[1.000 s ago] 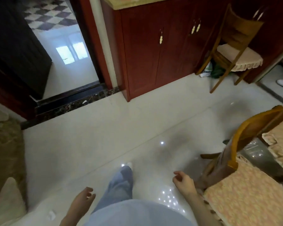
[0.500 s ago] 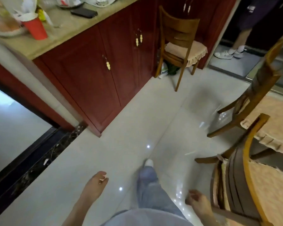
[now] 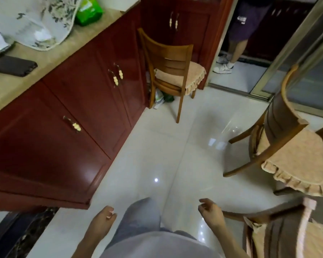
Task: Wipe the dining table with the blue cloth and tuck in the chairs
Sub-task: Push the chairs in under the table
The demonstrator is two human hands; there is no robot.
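Note:
My left hand (image 3: pixel 101 223) hangs low at the bottom centre, empty, fingers loosely curled. My right hand (image 3: pixel 211 213) is also empty with fingers apart, just left of the back of a wooden chair (image 3: pixel 274 233) with a beige cushion at the bottom right. A second cushioned chair (image 3: pixel 287 146) stands at the right. A third chair (image 3: pixel 173 69) sits against the red cabinet at the back. No blue cloth and no dining table show in the view.
A long red cabinet (image 3: pixel 67 116) with a beige top runs along the left; on it lie a dark phone (image 3: pixel 11 66), a floral mesh cover (image 3: pixel 41 25) and a green packet (image 3: pixel 89 10). A person (image 3: pixel 239 34) stands in the far doorway. Glossy tiled floor (image 3: pixel 166 146) lies ahead.
The view has swung right and up, from the dark doorway toward the cabinet top and chairs. Both hands stay empty and low; the right hand now sits nearer the closest chair's back.

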